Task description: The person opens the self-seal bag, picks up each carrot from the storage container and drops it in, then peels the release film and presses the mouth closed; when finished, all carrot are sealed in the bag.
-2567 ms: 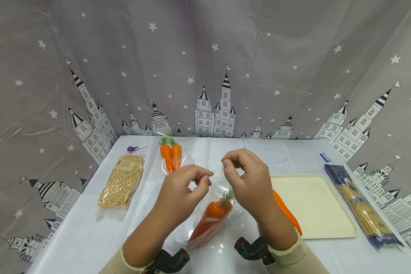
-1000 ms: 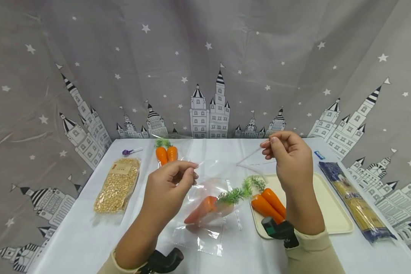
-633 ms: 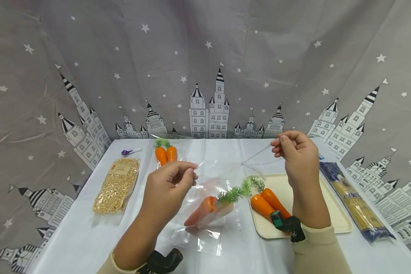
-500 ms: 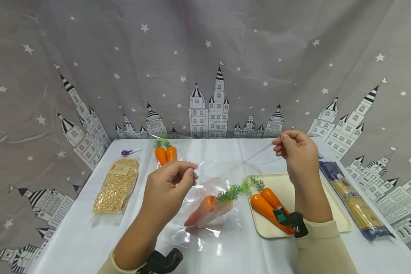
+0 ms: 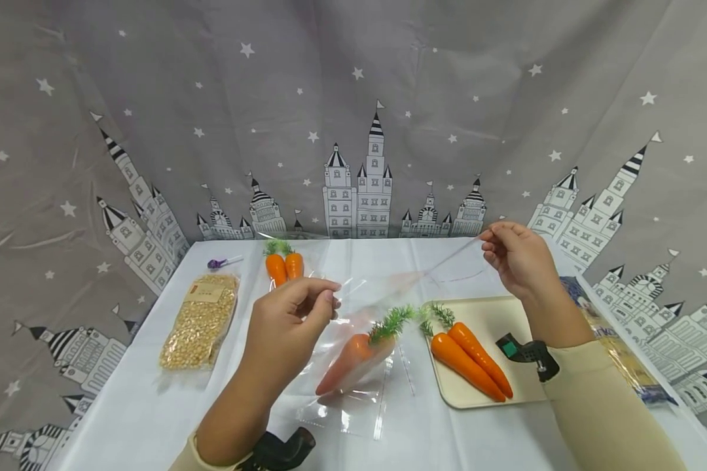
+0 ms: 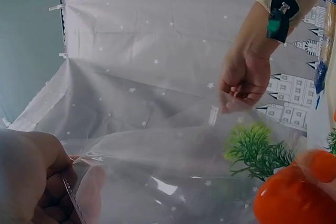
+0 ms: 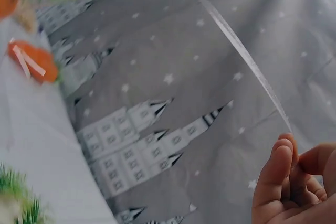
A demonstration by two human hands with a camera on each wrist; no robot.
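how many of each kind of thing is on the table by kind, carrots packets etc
carrots: 5, namely two in a bag at the back, one in the clear bag, two on the tray
tray: 1
bean packet: 1
pasta packet: 1
purple-ended small item: 1
total: 9

Your left hand (image 5: 291, 314) is raised, fingertips pinched; your right hand (image 5: 515, 255) reaches far right, seemingly pinched too.
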